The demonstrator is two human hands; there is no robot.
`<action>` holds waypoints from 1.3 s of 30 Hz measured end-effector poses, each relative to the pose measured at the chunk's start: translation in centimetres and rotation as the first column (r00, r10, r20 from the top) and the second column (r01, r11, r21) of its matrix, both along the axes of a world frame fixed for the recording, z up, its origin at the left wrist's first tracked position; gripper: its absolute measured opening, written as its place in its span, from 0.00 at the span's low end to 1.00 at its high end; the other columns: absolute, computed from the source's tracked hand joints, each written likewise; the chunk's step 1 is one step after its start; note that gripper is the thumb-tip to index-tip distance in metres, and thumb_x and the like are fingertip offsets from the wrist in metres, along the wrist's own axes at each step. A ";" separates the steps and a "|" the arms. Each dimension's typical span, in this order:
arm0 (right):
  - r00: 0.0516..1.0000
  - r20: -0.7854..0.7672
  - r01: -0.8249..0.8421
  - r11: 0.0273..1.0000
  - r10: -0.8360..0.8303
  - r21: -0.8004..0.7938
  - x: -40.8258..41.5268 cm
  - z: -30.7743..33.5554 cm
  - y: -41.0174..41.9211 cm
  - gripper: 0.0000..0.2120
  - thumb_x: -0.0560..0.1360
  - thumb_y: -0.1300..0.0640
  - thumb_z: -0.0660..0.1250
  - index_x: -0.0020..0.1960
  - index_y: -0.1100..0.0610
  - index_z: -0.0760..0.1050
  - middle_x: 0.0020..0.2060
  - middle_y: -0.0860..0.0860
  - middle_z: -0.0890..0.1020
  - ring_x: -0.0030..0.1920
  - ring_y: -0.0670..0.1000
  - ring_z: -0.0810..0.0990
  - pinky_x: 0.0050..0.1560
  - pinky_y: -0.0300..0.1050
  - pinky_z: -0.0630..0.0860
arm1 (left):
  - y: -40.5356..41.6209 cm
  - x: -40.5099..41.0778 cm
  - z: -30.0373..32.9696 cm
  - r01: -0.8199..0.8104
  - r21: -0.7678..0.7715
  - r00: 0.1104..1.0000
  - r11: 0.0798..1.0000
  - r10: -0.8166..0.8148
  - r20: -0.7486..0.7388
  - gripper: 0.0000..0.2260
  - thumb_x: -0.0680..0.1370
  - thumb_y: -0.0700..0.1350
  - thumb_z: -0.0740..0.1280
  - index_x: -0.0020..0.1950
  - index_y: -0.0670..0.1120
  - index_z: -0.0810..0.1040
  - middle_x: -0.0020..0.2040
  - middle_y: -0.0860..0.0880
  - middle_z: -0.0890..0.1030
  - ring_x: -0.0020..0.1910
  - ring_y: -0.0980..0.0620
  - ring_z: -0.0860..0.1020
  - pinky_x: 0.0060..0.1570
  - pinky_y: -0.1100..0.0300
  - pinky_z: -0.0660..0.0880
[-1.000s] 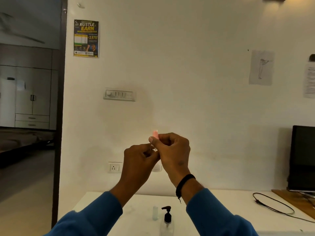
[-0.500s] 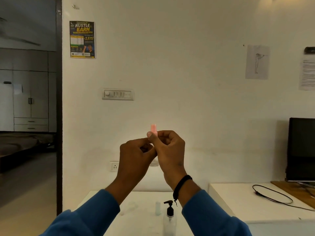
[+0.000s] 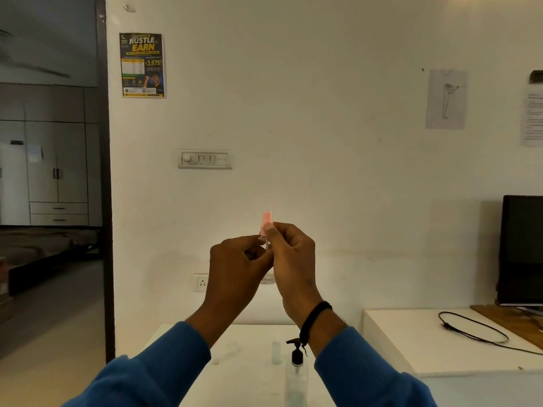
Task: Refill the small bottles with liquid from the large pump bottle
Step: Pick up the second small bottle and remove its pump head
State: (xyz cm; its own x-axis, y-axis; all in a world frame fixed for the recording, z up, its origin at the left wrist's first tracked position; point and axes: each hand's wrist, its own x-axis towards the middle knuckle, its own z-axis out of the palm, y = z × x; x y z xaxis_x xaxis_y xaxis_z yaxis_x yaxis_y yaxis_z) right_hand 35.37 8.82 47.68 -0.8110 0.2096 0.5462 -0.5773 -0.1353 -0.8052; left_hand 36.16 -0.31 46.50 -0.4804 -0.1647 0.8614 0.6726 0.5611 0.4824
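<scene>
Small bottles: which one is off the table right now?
The pink-capped bottle, gripped by both the left hand and right hand at chest height. The other small bottle stands on the table beside the pump bottle.

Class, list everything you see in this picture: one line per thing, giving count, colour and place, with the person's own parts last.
Small clear bottle with pink cap: one, held up before the wall.
Large clear pump bottle with black pump: one, on the white table.
Small clear bottle: one, on the table, left of the pump bottle.
Black cable: one, on the right-hand white counter.
Black monitor: one, far right.
Poster: one, dark and yellow, upper left of the wall.
Switch panel: one, white, mid wall.
Left hand, right hand: both holding the pink-capped bottle.
</scene>
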 end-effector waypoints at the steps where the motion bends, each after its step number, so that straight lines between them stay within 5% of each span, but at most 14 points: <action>1: 1.000 0.009 -0.024 1.000 0.024 0.004 0.0 0.0 0.1 0.10 0.83 0.54 0.66 0.53 0.58 0.84 0.45 0.52 0.86 0.48 0.50 0.83 0.48 0.38 0.78 | 0.0 0.1 -0.1 0.006 0.009 1.000 1.000 -0.006 0.001 0.13 0.75 0.52 0.74 0.46 0.42 0.87 0.35 0.47 0.85 0.34 0.48 0.83 0.41 0.59 0.80; 4: 0.998 0.001 -0.070 0.998 0.070 0.012 0.2 -0.1 0.3 0.12 0.84 0.54 0.63 0.56 0.58 0.83 0.48 0.52 0.85 0.51 0.50 0.83 0.50 0.37 0.79 | -0.1 0.2 -0.2 0.028 0.034 0.999 0.999 -0.029 0.016 0.21 0.72 0.60 0.70 0.45 0.42 0.87 0.34 0.48 0.85 0.34 0.48 0.83 0.42 0.58 0.80; 7: 0.999 -0.027 -0.024 0.999 0.025 0.047 0.3 -0.3 0.2 0.13 0.81 0.50 0.69 0.63 0.52 0.76 0.52 0.48 0.83 0.52 0.48 0.83 0.47 0.34 0.79 | -0.1 -0.2 -0.4 0.009 0.018 1.000 1.000 -0.009 0.029 0.10 0.75 0.51 0.74 0.45 0.44 0.87 0.33 0.50 0.84 0.33 0.51 0.82 0.38 0.66 0.79; 10: 0.999 -0.023 0.031 0.998 -0.030 0.048 0.1 -0.6 0.0 0.09 0.80 0.53 0.71 0.58 0.53 0.75 0.51 0.48 0.83 0.50 0.46 0.82 0.43 0.32 0.77 | 0.2 -0.1 -0.6 -0.027 -0.009 0.999 1.000 0.028 0.034 0.04 0.76 0.44 0.75 0.46 0.44 0.87 0.33 0.51 0.84 0.32 0.53 0.80 0.37 0.75 0.73; 17: 0.999 -0.013 -0.029 0.998 0.030 0.053 0.3 -0.5 0.1 0.10 0.85 0.56 0.61 0.56 0.57 0.81 0.46 0.48 0.84 0.48 0.47 0.82 0.46 0.33 0.76 | 0.2 0.1 -0.8 -0.015 0.023 0.999 1.000 0.014 0.030 0.08 0.75 0.48 0.75 0.45 0.43 0.87 0.33 0.49 0.84 0.33 0.50 0.82 0.39 0.64 0.78; 20: 0.999 -0.032 -0.008 0.999 0.010 0.045 0.4 -0.5 0.0 0.11 0.82 0.51 0.67 0.63 0.53 0.76 0.51 0.46 0.82 0.50 0.44 0.82 0.45 0.32 0.77 | 0.3 -0.1 -0.7 -0.021 0.013 0.999 1.000 0.020 0.036 0.05 0.75 0.46 0.75 0.45 0.44 0.87 0.33 0.50 0.84 0.33 0.52 0.82 0.36 0.65 0.78; 23: 0.997 -0.051 0.053 0.997 -0.051 0.052 0.2 -0.7 0.0 0.11 0.79 0.53 0.72 0.58 0.52 0.74 0.49 0.43 0.81 0.47 0.42 0.81 0.41 0.29 0.77 | 0.5 0.1 -0.5 -0.012 0.006 0.999 1.000 0.012 0.047 0.03 0.77 0.43 0.74 0.46 0.45 0.88 0.32 0.54 0.82 0.32 0.61 0.79 0.35 0.74 0.72; 30: 1.000 -0.027 -0.010 0.997 0.012 0.080 0.2 -0.3 0.0 0.11 0.85 0.55 0.62 0.58 0.58 0.82 0.49 0.50 0.84 0.51 0.48 0.82 0.52 0.37 0.79 | 0.3 -0.1 -0.6 -0.026 0.036 0.999 0.999 0.025 0.036 0.07 0.76 0.46 0.75 0.46 0.42 0.87 0.34 0.47 0.85 0.34 0.47 0.83 0.42 0.57 0.80; 36: 0.998 -0.060 0.041 0.994 -0.035 0.098 0.0 -0.4 0.2 0.14 0.79 0.53 0.73 0.61 0.51 0.73 0.50 0.43 0.81 0.48 0.42 0.82 0.42 0.29 0.77 | 0.3 -0.2 -0.4 -0.026 0.013 0.998 1.000 0.025 0.057 0.03 0.76 0.40 0.74 0.45 0.42 0.87 0.30 0.58 0.79 0.32 0.63 0.79 0.34 0.76 0.70; 39: 0.996 -0.065 0.066 0.993 -0.060 0.100 -0.3 -0.3 0.2 0.06 0.81 0.55 0.70 0.57 0.53 0.76 0.49 0.45 0.82 0.48 0.43 0.82 0.41 0.28 0.76 | 0.4 -0.3 -0.3 -0.037 0.010 0.998 0.999 0.036 0.057 0.03 0.76 0.40 0.74 0.43 0.44 0.86 0.29 0.53 0.81 0.31 0.57 0.79 0.33 0.73 0.72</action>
